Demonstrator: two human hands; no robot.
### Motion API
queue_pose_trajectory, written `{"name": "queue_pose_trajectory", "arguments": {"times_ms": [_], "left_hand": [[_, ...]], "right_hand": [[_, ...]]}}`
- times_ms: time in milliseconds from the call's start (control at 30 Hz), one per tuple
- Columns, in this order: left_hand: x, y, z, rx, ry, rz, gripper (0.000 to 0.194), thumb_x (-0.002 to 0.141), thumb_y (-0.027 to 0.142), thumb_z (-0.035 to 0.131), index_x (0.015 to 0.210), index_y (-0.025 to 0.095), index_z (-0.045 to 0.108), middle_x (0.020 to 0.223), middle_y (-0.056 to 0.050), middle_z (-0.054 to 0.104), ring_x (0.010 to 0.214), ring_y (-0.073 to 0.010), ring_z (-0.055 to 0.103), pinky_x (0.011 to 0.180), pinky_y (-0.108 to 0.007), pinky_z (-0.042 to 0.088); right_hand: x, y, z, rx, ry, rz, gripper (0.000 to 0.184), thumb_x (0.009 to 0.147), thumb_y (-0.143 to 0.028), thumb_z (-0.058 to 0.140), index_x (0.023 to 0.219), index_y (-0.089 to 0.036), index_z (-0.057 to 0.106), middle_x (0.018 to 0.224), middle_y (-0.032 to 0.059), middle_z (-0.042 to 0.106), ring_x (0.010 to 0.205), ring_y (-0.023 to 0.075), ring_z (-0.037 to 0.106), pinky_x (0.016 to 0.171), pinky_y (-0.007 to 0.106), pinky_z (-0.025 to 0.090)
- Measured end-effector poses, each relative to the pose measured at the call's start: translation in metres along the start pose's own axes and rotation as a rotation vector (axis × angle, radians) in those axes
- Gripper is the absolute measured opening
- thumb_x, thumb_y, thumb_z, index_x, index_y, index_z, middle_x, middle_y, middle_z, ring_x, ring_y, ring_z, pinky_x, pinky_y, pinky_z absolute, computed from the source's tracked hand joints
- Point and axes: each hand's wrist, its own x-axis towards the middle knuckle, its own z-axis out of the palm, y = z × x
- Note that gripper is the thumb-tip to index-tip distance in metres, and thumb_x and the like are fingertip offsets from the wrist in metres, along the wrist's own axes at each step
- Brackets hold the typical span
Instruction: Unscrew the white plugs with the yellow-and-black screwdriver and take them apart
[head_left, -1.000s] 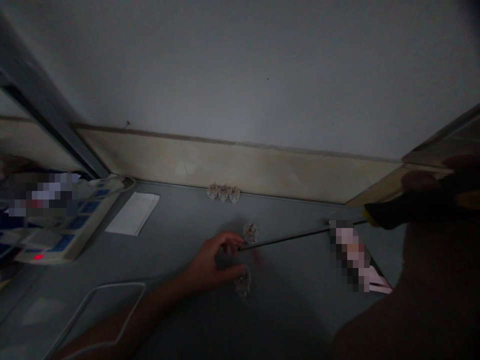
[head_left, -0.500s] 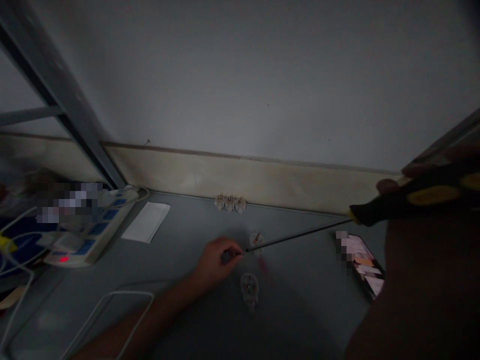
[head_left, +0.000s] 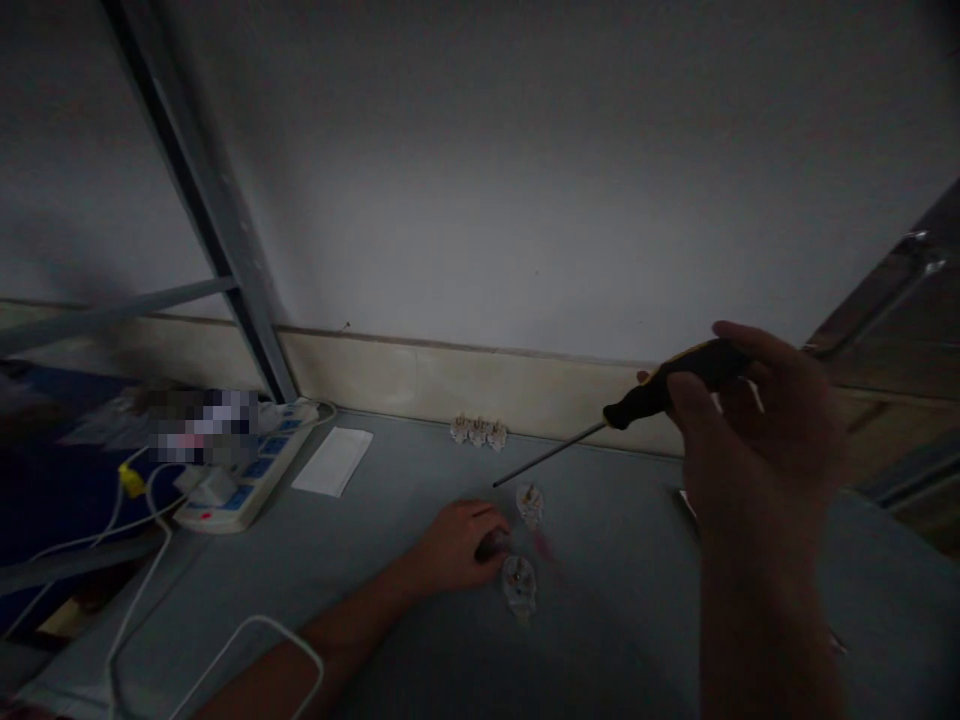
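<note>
My right hand (head_left: 757,430) grips a screwdriver (head_left: 675,385) with a black and yellow handle. Its thin shaft slants down to the left, and the tip is above and apart from my left hand. My left hand (head_left: 465,545) rests low over the table with curled fingers; whatever is in them is hidden in the dark. Right beside those fingertips lies a clear plug (head_left: 519,585) with metal parts showing. A second clear plug (head_left: 529,505) lies just behind it. A blurred pinkish-red patch (head_left: 544,545) shows near both; I cannot tell what it is.
Three clear plugs (head_left: 478,431) stand in a row near the wall. To the left are a white paper (head_left: 334,462), a power strip (head_left: 247,500) with a red light, and white cables (head_left: 259,620). A phone's edge (head_left: 688,508) shows behind my right forearm.
The view has shifted. My left hand has come nearer to the front plug, away from the screwdriver tip. My right hand and screwdriver have moved left, and my arm now covers most of the phone.
</note>
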Motion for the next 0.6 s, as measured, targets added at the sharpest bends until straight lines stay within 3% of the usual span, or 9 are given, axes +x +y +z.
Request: {"name": "queue_pose_trajectory", "arguments": {"times_ms": [100, 233, 300, 467, 600], "left_hand": [[-0.001, -0.001, -0.003, 0.006, 0.117, -0.02, 0.021, 0.082, 0.021, 0.058, 0.102, 0.019, 0.065, 0.079, -0.002, 0.069, 0.073, -0.0184, 0.066, 0.074, -0.029, 0.052], [-0.002, -0.003, -0.008, 0.02, 0.235, -0.011, 0.016, 0.084, 0.021, 0.053, 0.095, 0.019, 0.064, 0.07, -0.002, 0.066, 0.062, -0.0155, 0.063, 0.066, -0.026, 0.05], [-0.004, -0.002, -0.009, 0.025, 0.239, 0.039, 0.012, 0.085, 0.026, 0.054, 0.085, 0.02, 0.064, 0.06, 0.001, 0.062, 0.053, -0.0139, 0.06, 0.061, -0.025, 0.049], [-0.01, 0.006, -0.004, 0.067, 0.198, 0.194, 0.023, 0.083, 0.039, 0.06, 0.068, 0.022, 0.064, 0.046, 0.002, 0.054, 0.047, -0.0144, 0.057, 0.057, -0.025, 0.046], [-0.009, -0.002, -0.005, 0.121, 0.238, 0.139, 0.024, 0.088, 0.036, 0.055, 0.075, 0.021, 0.067, 0.054, -0.001, 0.06, 0.053, -0.0152, 0.06, 0.063, -0.028, 0.049]], "right_hand": [[-0.002, 0.0, -0.005, 0.022, 0.025, 0.055, 0.047, 0.067, -0.027, 0.084, 0.112, -0.028, 0.069, 0.097, 0.0045, 0.064, 0.085, 0.0164, 0.066, 0.056, 0.02, 0.054], [-0.009, 0.009, -0.016, -0.037, 0.062, 0.206, 0.053, 0.06, -0.038, 0.087, 0.107, -0.025, 0.067, 0.096, 0.003, 0.064, 0.084, 0.0178, 0.068, 0.057, 0.023, 0.058], [-0.017, 0.019, -0.026, -0.038, 0.07, 0.317, 0.057, 0.057, -0.042, 0.089, 0.106, -0.025, 0.066, 0.097, 0.0021, 0.063, 0.085, 0.018, 0.068, 0.058, 0.023, 0.06], [-0.055, 0.052, -0.062, -0.037, 0.125, 0.51, 0.059, 0.057, -0.047, 0.088, 0.103, -0.024, 0.061, 0.099, 0.0024, 0.061, 0.086, 0.0168, 0.068, 0.062, 0.025, 0.063], [-0.099, 0.082, -0.09, -0.053, 0.12, 0.647, 0.063, 0.057, -0.059, 0.084, 0.1, -0.023, 0.055, 0.091, 0.0001, 0.061, 0.079, 0.0158, 0.067, 0.065, 0.031, 0.064]]}}
